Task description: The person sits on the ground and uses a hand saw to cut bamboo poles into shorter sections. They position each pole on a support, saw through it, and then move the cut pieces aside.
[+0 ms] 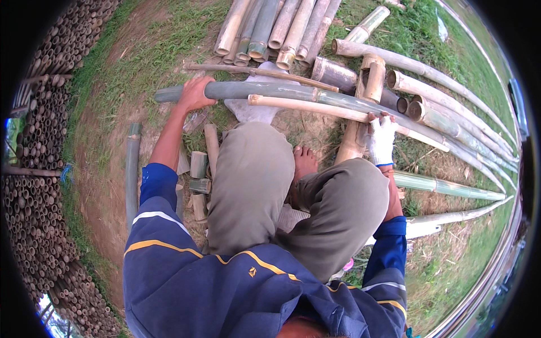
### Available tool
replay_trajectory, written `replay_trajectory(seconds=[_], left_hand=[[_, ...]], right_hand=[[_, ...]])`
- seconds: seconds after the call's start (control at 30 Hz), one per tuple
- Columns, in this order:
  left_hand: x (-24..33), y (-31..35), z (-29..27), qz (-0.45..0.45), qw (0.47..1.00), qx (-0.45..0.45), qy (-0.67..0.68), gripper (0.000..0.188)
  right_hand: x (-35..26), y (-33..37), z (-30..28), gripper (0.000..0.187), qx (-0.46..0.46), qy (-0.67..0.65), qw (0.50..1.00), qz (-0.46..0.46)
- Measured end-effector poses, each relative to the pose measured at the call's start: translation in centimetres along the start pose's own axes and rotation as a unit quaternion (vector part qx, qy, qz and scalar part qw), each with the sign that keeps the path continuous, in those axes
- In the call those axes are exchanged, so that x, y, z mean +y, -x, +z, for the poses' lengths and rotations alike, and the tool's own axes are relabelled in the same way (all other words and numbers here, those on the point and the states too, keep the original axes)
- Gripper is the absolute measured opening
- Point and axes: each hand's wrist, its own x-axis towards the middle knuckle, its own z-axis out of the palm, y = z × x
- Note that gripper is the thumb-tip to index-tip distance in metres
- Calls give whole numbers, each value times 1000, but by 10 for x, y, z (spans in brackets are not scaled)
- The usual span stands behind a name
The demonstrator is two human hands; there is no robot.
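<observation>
A long green-grey bamboo pole (270, 91) lies crosswise beyond my knees. My left hand (196, 93), bare, is wrapped round it near its left end. Just on the near side of it runs a thinner, pale bamboo pole (307, 106). My right hand (381, 138), in a white glove, has its fingers closed over this pale pole; whether they also grip the green one I cannot tell. Under the poles stands an upright-looking bamboo piece (371, 79) with a cut-out. A thin brown bamboo strip (270, 73) lies just past the green pole.
Several bamboo poles (265, 34) lie side by side at the far edge. More long poles (445, 76) stretch away to the right. Short cut bamboo pieces (198, 164) lie left of my knees, near a green pole (133, 163). Stacked bamboo (42, 219) fills the left edge.
</observation>
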Motion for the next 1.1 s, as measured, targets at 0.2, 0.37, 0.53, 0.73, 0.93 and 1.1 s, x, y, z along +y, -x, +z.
replay_trajectory(seconds=[0.2,0.37,0.53,0.73,0.93,1.1], left_hand=[[79,-19,-26,0,967,-73,244,73],[104,-40,-8,-27,978,-117,168,77],[101,-48,-4,-31,977,-152,146,81],[103,-52,-12,0,980,-183,72,85],[95,-51,4,52,994,-95,6,76],[125,-50,2,84,993,-88,-2,67]], right_hand=[[3,4,-6,47,-43,-4,999,26],[-3,-4,-9,54,-17,0,1000,11],[-18,13,-20,51,-83,-15,996,10],[-33,62,-52,45,-64,-32,996,49],[-25,120,-108,50,-49,4,990,134],[-49,180,-145,37,-89,27,969,227]])
